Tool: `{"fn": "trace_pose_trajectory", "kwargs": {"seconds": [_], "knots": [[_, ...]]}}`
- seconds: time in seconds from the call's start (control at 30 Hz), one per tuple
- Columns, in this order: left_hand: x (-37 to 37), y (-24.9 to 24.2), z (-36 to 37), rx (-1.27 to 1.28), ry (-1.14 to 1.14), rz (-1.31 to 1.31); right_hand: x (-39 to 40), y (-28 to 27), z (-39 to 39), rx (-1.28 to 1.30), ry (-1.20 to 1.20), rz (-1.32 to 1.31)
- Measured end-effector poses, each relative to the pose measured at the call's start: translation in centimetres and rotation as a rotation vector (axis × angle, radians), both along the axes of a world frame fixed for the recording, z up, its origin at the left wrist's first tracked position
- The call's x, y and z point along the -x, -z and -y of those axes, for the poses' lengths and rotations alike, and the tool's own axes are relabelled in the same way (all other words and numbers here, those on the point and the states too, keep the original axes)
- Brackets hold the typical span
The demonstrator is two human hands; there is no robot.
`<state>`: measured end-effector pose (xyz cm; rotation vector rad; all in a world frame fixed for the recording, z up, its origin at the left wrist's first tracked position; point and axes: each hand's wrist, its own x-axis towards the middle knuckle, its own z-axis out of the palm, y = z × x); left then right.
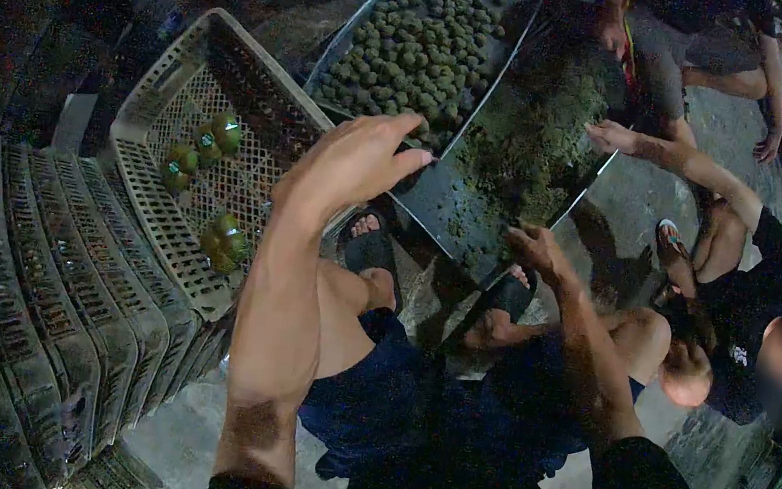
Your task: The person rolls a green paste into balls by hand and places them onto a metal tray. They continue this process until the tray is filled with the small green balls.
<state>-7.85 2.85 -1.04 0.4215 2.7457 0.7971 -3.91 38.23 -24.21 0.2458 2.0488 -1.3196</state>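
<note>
My left hand [359,157] is raised over the near edge of a metal tray [518,36], its thumb and forefinger apart; nothing shows between them. Many rough, round greenish-brown balls [420,52] fill that tray. My right hand [540,252] is at the near side of a second tray [431,212], which bears a heap of crumbly green-brown material [559,133]. Its fingers are curled together, and whatever they might hold is too small and dark to make out.
Left of me, a plastic crate [144,172] holds several round green fruits [226,132] with pale labels. Stacked crates [70,298] stand closer on the left. A co-worker's hand [614,136] touches the heap's right side; another person's hand [612,30] is behind it.
</note>
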Motion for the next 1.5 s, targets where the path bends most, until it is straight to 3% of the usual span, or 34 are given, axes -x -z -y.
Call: {"fn": "trace_pose_trajectory", "kwargs": {"seconds": [0.2,0.3,0.4,0.5,0.57,0.67,0.8,0.93,1.0,1.03,1.1,1.13,1.2,1.23,1.3,1.4,1.47,1.5], "knots": [[-0.7,1.0,1.4,-0.001,-0.016,-0.060,-0.9,-0.4,0.3,0.180,0.224,0.020],[-0.8,0.8,1.3,-0.034,-0.008,-0.095,-0.3,-3.5,2.7,0.031,0.201,-0.051],[-1.0,0.4,1.1,-0.048,-0.009,-0.092,0.4,-4.5,3.8,-0.382,-0.005,-0.215],[-1.0,0.2,0.7,-0.010,-0.006,-0.096,-0.5,-5.5,3.7,-0.235,0.078,-0.239],[-0.9,0.5,0.5,-0.016,-0.002,-0.099,-0.7,-5.2,2.9,0.222,0.253,0.005],[-0.9,0.3,0.3,-0.016,-0.001,-0.094,-0.7,-4.4,2.3,0.037,0.309,0.029],[-0.6,0.6,0.3,-0.036,0.008,-0.150,-0.7,-2.2,2.8,0.143,0.203,-0.334],[-0.5,0.6,-0.1,-0.064,0.003,-0.198,-0.4,-2.0,2.5,0.014,0.349,-0.289],[-0.5,-0.1,-0.2,-0.017,-0.008,-0.094,0.2,-1.1,1.7,-0.207,0.321,-0.258],[-0.4,-0.3,-0.1,-0.018,-0.011,-0.093,0.0,-3.2,2.6,-0.208,0.318,-0.258],[-0.1,-0.5,-0.1,0.004,0.015,0.009,-1.3,-8.3,4.0,0.061,0.512,0.006],[-0.1,-0.3,0.0,0.002,0.014,0.011,-1.8,-9.9,4.4,0.059,0.512,0.007],[-0.2,-0.1,-0.1,0.008,0.000,-0.009,-2.7,-11.9,4.8,0.511,0.576,0.046],[-0.1,-0.1,-0.1,0.007,0.000,-0.015,-2.9,-11.1,4.1,0.512,0.574,0.040],[-0.3,-0.1,-0.1,-0.003,-0.002,-0.022,-3.4,-8.9,2.7,0.735,0.886,0.059],[-0.2,-0.2,-0.3,0.013,0.009,-0.002,-3.9,-6.6,2.7,0.835,0.850,0.082],[-0.1,-0.6,-0.4,0.023,0.011,0.013,-3.5,-4.5,3.4,0.727,0.757,0.061],[-0.2,-0.7,-0.5,0.032,0.015,0.025,-3.1,-4.4,4.8,0.388,0.643,0.008]]}}
